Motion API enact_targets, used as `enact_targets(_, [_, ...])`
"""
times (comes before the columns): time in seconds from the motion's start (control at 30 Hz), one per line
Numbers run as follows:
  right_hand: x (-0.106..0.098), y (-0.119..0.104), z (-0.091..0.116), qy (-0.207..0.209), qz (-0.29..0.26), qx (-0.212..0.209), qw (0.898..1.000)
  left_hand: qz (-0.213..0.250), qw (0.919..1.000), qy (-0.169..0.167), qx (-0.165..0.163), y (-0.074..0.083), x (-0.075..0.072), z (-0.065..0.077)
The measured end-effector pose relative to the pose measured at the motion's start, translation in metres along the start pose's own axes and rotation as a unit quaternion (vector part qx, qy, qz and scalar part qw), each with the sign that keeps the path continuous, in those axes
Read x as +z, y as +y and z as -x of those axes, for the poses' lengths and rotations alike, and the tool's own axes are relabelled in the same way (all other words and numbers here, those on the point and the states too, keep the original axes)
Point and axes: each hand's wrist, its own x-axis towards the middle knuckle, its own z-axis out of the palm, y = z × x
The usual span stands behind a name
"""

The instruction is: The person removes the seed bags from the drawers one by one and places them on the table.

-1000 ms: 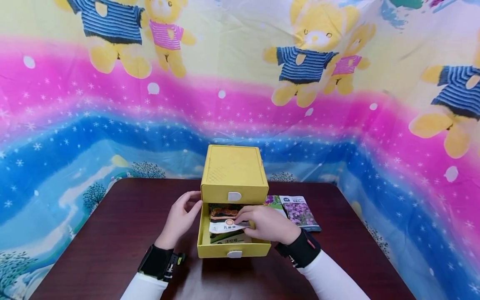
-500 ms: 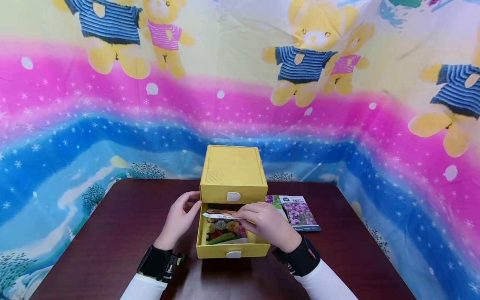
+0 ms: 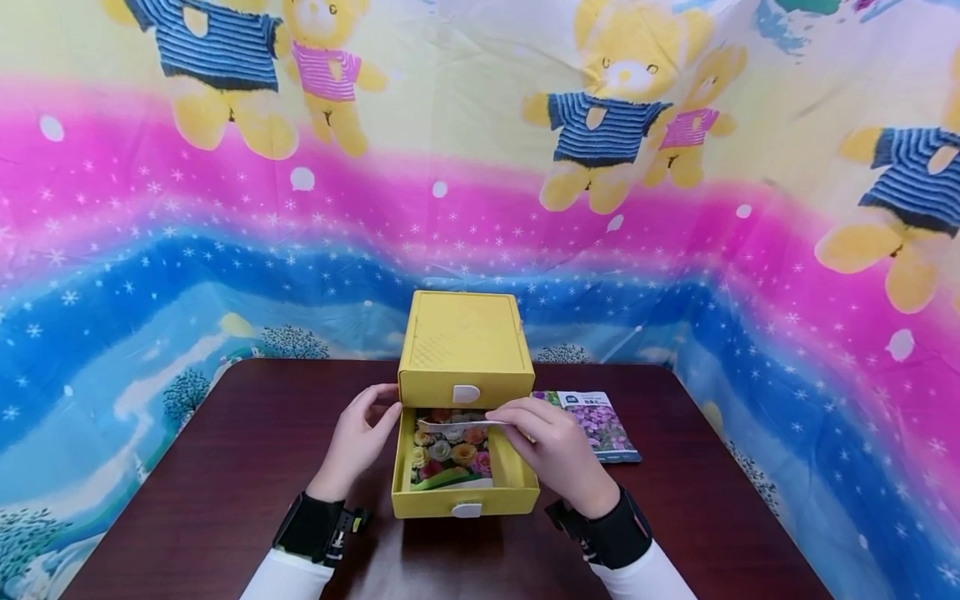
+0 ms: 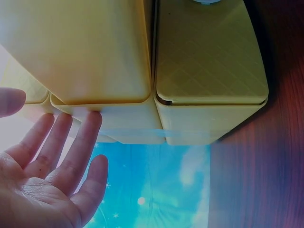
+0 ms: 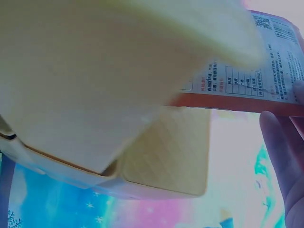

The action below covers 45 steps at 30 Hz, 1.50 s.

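Above the pulled-out lower drawer [image 3: 517, 475] of a small yellow drawer cabinet [image 3: 468, 333], my right hand [image 3: 558, 446] pinches a seed packet [image 3: 461, 423] by its right end. The packet is nearly edge-on in the head view; its printed back with barcode faces the right wrist camera. A second seed packet [image 3: 450, 458], printed with many-coloured blooms, lies in the drawer beneath it. My left hand [image 3: 360, 442] is at the cabinet's left side. In the left wrist view its fingers [image 4: 78, 147] are extended, fingertips right at the yellow edge.
To the right of the cabinet, a purple-flowered seed packet [image 3: 603, 427] lies on the dark red-brown table [image 3: 697, 492], overlapping another packet [image 3: 547, 398] partly hidden by my right hand. A bear-print cloth [image 3: 450, 208] hangs behind the table.
My right hand has lifted the seed packet and tipped it from face-up to edge-on, shifting slightly right. The flower packet below is now uncovered. My left hand has stayed at the cabinet's side.
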Motion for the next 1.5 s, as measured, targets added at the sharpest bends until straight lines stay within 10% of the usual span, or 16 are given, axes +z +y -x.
enact_targets(0.67, [-0.033,0.000,0.007,0.123,0.000,0.016,0.992,-0.002,0.9999,0.006,0.008,-0.002,0.003,0.001])
enact_targets(1.03, [-0.063,0.009,0.006,0.273,0.024,-0.001,0.962,0.000,1.0000,0.006,0.007,-0.002,0.003,0.001])
enact_targets(1.5, [-0.094,0.040,0.032,0.317,0.100,0.118,0.936,-0.009,0.9999,0.007,0.003,-0.003,0.003,-0.001])
